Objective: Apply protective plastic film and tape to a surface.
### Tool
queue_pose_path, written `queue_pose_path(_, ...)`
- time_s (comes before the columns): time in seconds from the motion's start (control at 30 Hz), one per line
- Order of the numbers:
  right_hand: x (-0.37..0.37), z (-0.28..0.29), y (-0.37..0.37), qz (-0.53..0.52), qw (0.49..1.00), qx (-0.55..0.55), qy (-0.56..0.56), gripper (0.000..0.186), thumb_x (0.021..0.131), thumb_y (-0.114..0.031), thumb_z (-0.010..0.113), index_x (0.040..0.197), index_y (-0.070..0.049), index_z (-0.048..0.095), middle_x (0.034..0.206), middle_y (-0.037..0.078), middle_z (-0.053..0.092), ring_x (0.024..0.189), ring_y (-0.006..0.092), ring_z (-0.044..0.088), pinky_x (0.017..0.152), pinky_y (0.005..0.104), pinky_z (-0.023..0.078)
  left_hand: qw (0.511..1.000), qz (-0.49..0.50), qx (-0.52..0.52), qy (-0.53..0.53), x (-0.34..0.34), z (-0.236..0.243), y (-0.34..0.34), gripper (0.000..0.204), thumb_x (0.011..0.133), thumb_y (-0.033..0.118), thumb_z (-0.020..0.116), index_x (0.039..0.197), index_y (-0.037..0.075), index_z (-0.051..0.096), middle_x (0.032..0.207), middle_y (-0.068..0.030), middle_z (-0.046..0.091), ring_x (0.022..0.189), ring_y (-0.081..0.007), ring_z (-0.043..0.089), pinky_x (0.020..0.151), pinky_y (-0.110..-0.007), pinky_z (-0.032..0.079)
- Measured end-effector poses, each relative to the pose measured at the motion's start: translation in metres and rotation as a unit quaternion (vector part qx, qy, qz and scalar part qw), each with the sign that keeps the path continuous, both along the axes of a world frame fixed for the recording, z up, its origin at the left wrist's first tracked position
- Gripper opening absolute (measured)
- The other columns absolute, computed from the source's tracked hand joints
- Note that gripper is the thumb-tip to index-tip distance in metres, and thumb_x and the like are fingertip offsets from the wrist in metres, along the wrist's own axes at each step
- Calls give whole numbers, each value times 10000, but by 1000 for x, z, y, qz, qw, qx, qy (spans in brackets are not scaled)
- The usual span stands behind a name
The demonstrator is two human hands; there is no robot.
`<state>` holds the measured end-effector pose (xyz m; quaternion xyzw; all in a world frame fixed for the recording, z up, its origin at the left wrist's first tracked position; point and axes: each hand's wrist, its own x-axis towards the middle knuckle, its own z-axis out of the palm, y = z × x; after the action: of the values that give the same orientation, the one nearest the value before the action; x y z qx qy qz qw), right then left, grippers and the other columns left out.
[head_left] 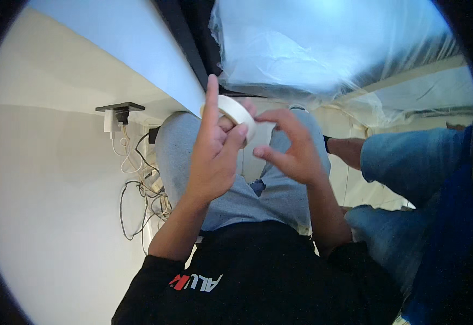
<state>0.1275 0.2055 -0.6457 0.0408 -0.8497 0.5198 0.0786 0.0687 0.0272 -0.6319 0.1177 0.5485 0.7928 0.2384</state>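
Note:
A roll of cream masking tape [236, 110] is held up over my lap. My left hand [212, 149] grips it, with the thumb against the ring, some fingers through its middle and the index finger stretched out straight. To its right is my right hand [296, 149], thumb and index finger spread apart, the index fingertip close to the roll's outer edge. Whether that fingertip touches the tape I cannot tell. The other fingers of my right hand are partly hidden behind the roll.
Clear plastic sheeting [323, 49] covers a large item ahead. On the left, a white wall [36, 179] carries a dark socket plate [120, 106] with plugs, and tangled cables [152, 197] hang below. Another person's legs in denim [409, 162] are close on my right.

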Motion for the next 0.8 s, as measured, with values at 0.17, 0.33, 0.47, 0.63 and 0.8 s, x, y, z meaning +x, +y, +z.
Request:
queue_pose_path(0.17,14,-46,-22,-90,986,-135,-41,466,838,-181,810,1225,-10,613,1183,158,666,1069,277,659,941,381,508,991,-36,-128,5,0,4,17,834,1010,2,501,1635,101,-41,1279,-234,646,1172,-225,646,957,-305,503)
queue_pose_path(0.33,36,-46,6,-50,984,-160,-55,361,898,-121,741,1210,10,616,1095,161,719,1004,257,709,876,396,555,858,-263,-409,167,-43,59,9,542,961,165,680,1453,1,522,1214,-223,702,1030,-204,709,848,-312,532)
queue_pose_path(0.47,46,-55,35,-82,992,-66,-66,319,920,-119,721,1194,11,625,1048,159,728,925,242,727,847,376,567,648,223,-113,719,-116,87,18,580,962,393,681,1322,-57,615,1296,-261,650,1246,-349,624,1082,-433,467)
queue_pose_path(0.63,66,-83,51,-145,981,-24,-127,302,926,-124,720,1182,7,630,1009,137,737,920,224,732,847,343,568,491,426,38,759,-208,156,55,827,1055,593,314,1552,-64,240,1525,-333,370,1444,-440,374,1207,-536,281)
queue_pose_path(0.8,74,-103,52,-195,972,-98,-88,275,931,-97,715,1171,5,626,981,100,732,886,175,714,839,319,560,406,450,47,794,-279,153,52,795,1060,570,329,1523,-72,258,1527,-323,360,1435,-436,385,1204,-537,291)
